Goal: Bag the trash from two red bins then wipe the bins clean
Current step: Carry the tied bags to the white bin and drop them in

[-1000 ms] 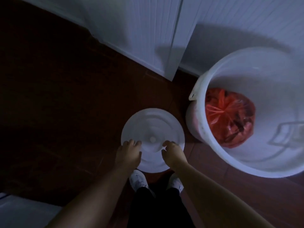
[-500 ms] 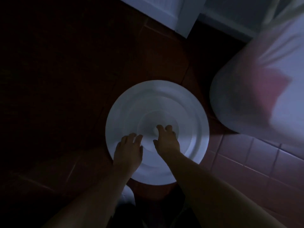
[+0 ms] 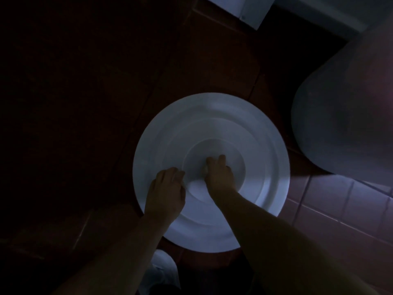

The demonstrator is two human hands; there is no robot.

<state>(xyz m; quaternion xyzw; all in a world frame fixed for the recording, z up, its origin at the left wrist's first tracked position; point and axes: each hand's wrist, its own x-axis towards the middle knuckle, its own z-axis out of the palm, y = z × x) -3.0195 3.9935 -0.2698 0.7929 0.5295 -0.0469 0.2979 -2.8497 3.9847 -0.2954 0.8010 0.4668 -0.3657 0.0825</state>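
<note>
A dim room with a floor of reddish-brown tiles (image 3: pixel 331 201), their pale grout lines catching light at the right. A round white lid (image 3: pixel 212 133) with raised concentric rings lies flat on the floor at the centre. The right hand (image 3: pixel 220 174) curls its fingers around the knob at the lid's middle. The left hand (image 3: pixel 167 191) rests on the lid's near-left part, fingers bent; whether it grips anything cannot be told. A large pale bin (image 3: pixel 344 116) stands to the right, apart from the lid. A white panelled wall (image 3: pixel 244 7) runs along the far edge. A white shoe (image 3: pixel 161 271) shows near the bottom.

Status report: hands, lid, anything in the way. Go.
Left hand resting on white lid; right hand curled over its centre knob. Lid flat on floor. White bucket close right.
</note>
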